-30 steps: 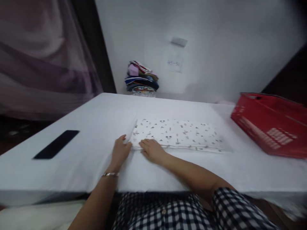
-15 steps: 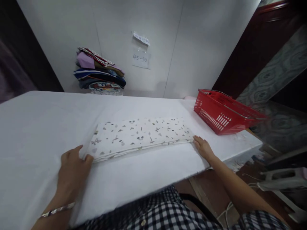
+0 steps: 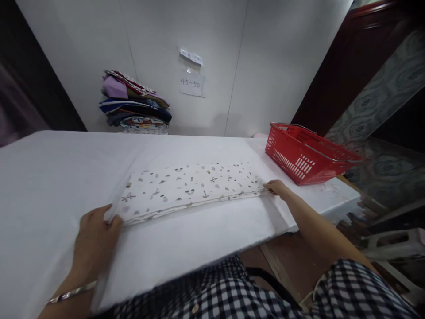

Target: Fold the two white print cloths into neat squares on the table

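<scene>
A long strip of folded white cloth (image 3: pixel 186 188), printed with small starfish-like and other motifs, lies flat on the white table (image 3: pixel 199 239). Its layered edges face me. At the near left corner, my left hand (image 3: pixel 99 230) has thumb and forefinger curled around the cloth's edge, the tips a little apart; the other fingers bend under. My right hand (image 3: pixel 276 188) pinches the near right corner between thumb and fingers. The cloth's underside is hidden.
A red plastic basket (image 3: pixel 308 155) with metal handles stands at the table's right end. Against the wall rises a stack of folded fabrics (image 3: pixel 136 104). A paper sign (image 3: pixel 192 83) reading 45-50 hangs on the wall. A white stool (image 3: pixel 395 243) stands at lower right.
My right hand has gone from resting by the right corner to pinching it, with the wrist and elbow raised. The left hand stays at its corner. The whole view has shifted slightly.
</scene>
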Demonstrator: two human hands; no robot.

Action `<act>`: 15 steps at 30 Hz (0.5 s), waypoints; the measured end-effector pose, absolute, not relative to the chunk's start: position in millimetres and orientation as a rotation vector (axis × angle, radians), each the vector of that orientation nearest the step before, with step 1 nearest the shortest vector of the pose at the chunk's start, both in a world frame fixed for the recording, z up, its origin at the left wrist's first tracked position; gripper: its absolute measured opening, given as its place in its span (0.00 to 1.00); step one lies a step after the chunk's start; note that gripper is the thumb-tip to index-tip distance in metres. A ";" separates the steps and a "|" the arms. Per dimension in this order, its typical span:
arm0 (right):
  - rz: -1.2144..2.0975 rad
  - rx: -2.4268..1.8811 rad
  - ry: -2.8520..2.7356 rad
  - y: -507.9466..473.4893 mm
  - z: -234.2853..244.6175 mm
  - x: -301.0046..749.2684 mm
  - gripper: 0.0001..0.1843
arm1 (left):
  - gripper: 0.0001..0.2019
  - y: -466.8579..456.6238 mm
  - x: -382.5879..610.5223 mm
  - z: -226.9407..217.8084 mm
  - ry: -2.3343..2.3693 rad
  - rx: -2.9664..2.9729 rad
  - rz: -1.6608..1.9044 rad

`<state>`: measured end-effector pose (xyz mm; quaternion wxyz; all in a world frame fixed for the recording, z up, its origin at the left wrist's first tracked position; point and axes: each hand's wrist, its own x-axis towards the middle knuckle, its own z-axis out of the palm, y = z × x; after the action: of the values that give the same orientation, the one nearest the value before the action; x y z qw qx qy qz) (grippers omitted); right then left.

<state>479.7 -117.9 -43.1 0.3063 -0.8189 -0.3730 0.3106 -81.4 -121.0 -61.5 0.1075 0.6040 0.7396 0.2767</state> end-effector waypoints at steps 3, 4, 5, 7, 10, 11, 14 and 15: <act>0.976 -2.117 -0.951 -115.0 -32.6 475.0 0.09 | 0.25 -121.7 -80.5 -59.9 2.189 1.771 0.850; 1.027 -2.120 -0.940 -115.1 -30.9 473.2 0.09 | 0.25 -121.9 -80.3 -59.5 2.190 1.763 0.853; 1.074 -2.133 -0.929 -115.5 -29.9 471.4 0.09 | 0.25 -122.1 -80.4 -59.3 2.187 1.760 0.851; 1.148 -2.180 -0.909 -115.9 -29.0 468.5 0.08 | 0.25 -122.1 -81.0 -59.4 2.181 1.773 0.850; 1.191 -2.271 -0.900 -113.7 -26.3 466.9 0.07 | 0.24 -121.7 -82.3 -60.2 2.169 1.803 0.857; 1.186 -2.303 -0.905 -112.1 -24.8 467.1 0.07 | 0.24 -121.6 -82.6 -60.5 2.167 1.807 0.865; 1.145 -2.378 -0.940 -106.6 -20.6 467.9 0.06 | 0.23 -121.2 -82.8 -61.4 2.163 1.808 0.879; 1.132 -2.391 -0.955 -105.1 -19.8 467.8 0.06 | 0.23 -121.1 -82.8 -61.7 2.162 1.807 0.883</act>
<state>467.8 -105.1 -19.8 0.1638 -0.8387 -0.3350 0.3970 -82.8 -121.1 -61.7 0.0940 0.6093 0.7289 0.2977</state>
